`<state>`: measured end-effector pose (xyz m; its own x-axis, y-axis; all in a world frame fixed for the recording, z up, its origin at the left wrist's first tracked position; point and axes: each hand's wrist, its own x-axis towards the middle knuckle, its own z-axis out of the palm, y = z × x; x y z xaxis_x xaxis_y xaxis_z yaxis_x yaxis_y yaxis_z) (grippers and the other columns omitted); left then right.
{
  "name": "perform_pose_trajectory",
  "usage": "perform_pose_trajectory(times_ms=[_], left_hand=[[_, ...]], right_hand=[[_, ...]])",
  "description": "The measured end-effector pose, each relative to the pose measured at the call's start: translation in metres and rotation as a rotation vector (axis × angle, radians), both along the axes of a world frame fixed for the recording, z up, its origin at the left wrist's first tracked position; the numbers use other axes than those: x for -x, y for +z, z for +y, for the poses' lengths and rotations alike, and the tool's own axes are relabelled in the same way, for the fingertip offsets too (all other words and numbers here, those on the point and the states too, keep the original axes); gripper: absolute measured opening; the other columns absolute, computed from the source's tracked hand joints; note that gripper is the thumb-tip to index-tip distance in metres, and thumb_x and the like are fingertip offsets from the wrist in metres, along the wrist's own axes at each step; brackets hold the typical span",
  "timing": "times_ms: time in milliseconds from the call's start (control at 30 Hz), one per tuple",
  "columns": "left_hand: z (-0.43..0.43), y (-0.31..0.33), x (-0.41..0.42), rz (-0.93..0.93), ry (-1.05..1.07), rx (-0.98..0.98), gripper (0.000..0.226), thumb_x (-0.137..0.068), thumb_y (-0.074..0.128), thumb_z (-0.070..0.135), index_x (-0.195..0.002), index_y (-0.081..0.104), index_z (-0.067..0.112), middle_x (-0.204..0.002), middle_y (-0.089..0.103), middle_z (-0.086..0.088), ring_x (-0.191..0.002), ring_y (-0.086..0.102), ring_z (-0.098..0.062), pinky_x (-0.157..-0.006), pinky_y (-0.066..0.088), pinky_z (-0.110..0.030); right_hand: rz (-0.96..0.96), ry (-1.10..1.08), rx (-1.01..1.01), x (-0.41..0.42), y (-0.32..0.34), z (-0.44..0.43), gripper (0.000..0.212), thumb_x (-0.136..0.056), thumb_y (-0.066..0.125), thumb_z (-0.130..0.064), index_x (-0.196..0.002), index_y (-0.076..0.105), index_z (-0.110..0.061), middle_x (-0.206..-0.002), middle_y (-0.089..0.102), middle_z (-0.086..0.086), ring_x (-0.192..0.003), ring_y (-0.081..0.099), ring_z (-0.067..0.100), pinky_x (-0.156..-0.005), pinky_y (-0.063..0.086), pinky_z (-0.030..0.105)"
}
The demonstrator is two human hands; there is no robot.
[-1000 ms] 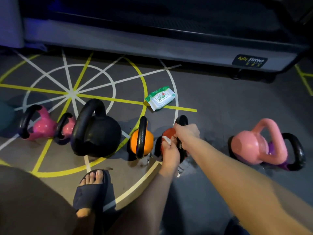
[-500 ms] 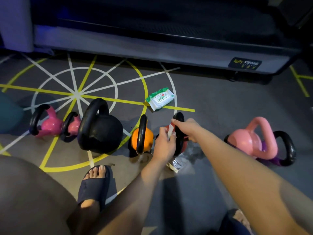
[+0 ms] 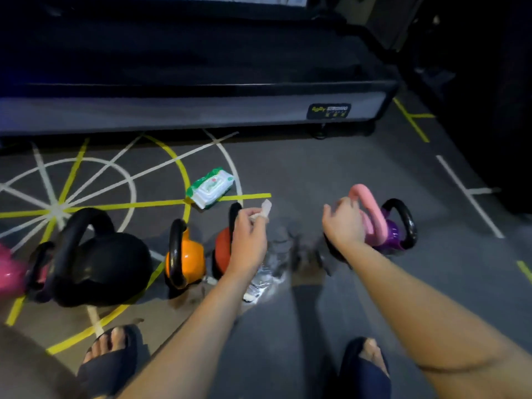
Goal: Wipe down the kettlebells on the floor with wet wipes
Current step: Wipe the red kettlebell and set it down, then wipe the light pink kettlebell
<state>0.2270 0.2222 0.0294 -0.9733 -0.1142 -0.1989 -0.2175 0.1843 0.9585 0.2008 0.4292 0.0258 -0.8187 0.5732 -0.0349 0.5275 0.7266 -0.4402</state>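
Change: left hand (image 3: 249, 240) lifts the wipe (image 3: 264, 209) off the red kettlebell (image 3: 223, 249); right hand (image 3: 344, 226) leaves its handle for the pale pink kettlebell (image 3: 370, 208) at 3 o'clock.
Meaning: red probably done; pale pink next.
Hands: left pinches the wipe; right curls at the pink handle, grip unclear.
Kettlebells: six on the floor (image 3: 316, 174): magenta kettlebell (image 3: 8, 273) (cropped), black kettlebell (image 3: 106, 266), orange kettlebell (image 3: 188, 259), red, pale pink, purple kettlebell (image 3: 393, 234).
Wipes pack (image 3: 209, 188): one, at 11 o'clock of the left hand.
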Motion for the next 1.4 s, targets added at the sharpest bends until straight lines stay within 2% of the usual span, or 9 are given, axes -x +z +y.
perform_pose_trajectory(times_ms=[67,133,300,433,567,667,900,1133,1400], left_hand=[[0.024,0.002,0.005,-0.032,-0.057,-0.046,0.012,-0.102,0.053,0.03,-0.101,0.061,0.021,-0.09,0.067,0.001,-0.087,0.064,-0.018,-0.074,0.049,-0.018],[0.044,-0.008,0.011,-0.045,-0.136,-0.004,0.013,-0.101,0.052,0.033,-0.099,0.063,0.026,-0.089,0.069,0.004,-0.088,0.067,-0.02,-0.087,0.057,-0.039],[0.067,-0.028,0.016,-0.074,-0.215,-0.012,0.004,-0.097,0.063,0.031,-0.098,0.067,0.029,-0.084,0.072,0.011,-0.083,0.069,-0.014,-0.085,0.057,-0.047],[0.065,-0.041,0.023,-0.131,-0.187,-0.032,0.005,-0.1,0.063,0.017,-0.098,0.067,0.02,-0.081,0.071,0.0,-0.072,0.063,-0.012,-0.064,0.052,-0.025],[0.056,-0.049,0.028,-0.212,-0.146,-0.049,0.006,-0.099,0.063,0.016,-0.099,0.069,0.014,-0.079,0.072,-0.001,-0.07,0.065,-0.014,-0.066,0.053,-0.032],[0.054,-0.05,0.028,-0.269,-0.108,-0.094,0.01,-0.1,0.062,0.016,-0.104,0.068,0.009,-0.083,0.072,-0.006,-0.069,0.067,-0.015,-0.065,0.053,-0.034],[0.056,-0.041,0.013,-0.3,-0.21,-0.081,0.009,-0.101,0.059,0.015,-0.101,0.067,0.012,-0.077,0.071,-0.002,-0.069,0.063,-0.023,-0.065,0.05,-0.036],[0.012,-0.024,0.0,-0.248,-0.183,-0.091,0.012,-0.101,0.059,0.018,-0.103,0.066,0.009,-0.086,0.07,-0.01,-0.068,0.061,-0.02,-0.058,0.048,-0.028],[-0.032,-0.044,-0.034,-0.145,-0.278,0.2,0.006,-0.098,0.06,0.028,-0.099,0.065,0.024,-0.094,0.07,0.006,-0.09,0.064,-0.014,-0.083,0.051,-0.028]], right_hand=[[0.062,-0.064,-0.155,-0.006,-0.003,0.041,0.048,-0.091,0.059,-0.033,-0.127,0.053,-0.003,-0.129,0.05,0.02,-0.117,0.052,0.041,-0.095,0.046,0.049],[0.077,-0.09,-0.225,-0.007,-0.009,0.077,0.057,-0.087,0.064,-0.034,-0.133,0.049,-0.003,-0.135,0.044,0.021,-0.121,0.046,0.044,-0.098,0.042,0.051],[-0.277,-0.019,-0.032,0.02,-0.028,0.131,0.083,-0.082,0.065,-0.064,-0.133,0.047,-0.001,-0.132,0.05,0.021,-0.12,0.053,0.04,-0.09,0.046,0.044],[-0.414,-0.016,0.1,0.048,-0.025,0.148,0.071,-0.083,0.064,-0.064,-0.12,0.058,-0.004,-0.118,0.066,0.017,-0.108,0.064,0.037,-0.076,0.046,0.036],[-0.351,-0.155,0.488,0.051,-0.038,0.154,0.072,-0.078,0.073,-0.058,-0.116,0.065,0.003,-0.097,0.073,0.013,-0.089,0.07,0.032,-0.078,0.053,0.037],[-0.237,-0.284,0.667,0.049,-0.044,0.144,0.042,-0.077,0.074,-0.038,-0.097,0.069,-0.002,-0.062,0.073,0.006,-0.06,0.07,0.025,-0.068,0.06,0.038],[-0.146,-0.391,0.567,0.013,-0.05,0.071,0.025,-0.073,0.067,-0.03,-0.084,0.059,-0.009,-0.08,0.065,0.005,-0.072,0.067,0.026,-0.071,0.057,0.035],[-0.36,-0.098,0.435,-0.036,-0.04,0.014,0.035,-0.07,0.068,-0.039,-0.082,0.068,-0.006,-0.069,0.07,0.007,-0.059,0.068,0.02,-0.05,0.048,0.025],[-0.528,0.578,0.071,-0.089,-0.039,-0.029,0.025,-0.07,0.067,-0.04,-0.061,0.052,-0.022,-0.062,0.055,-0.003,-0.066,0.059,0.023,-0.056,0.04,0.026]])
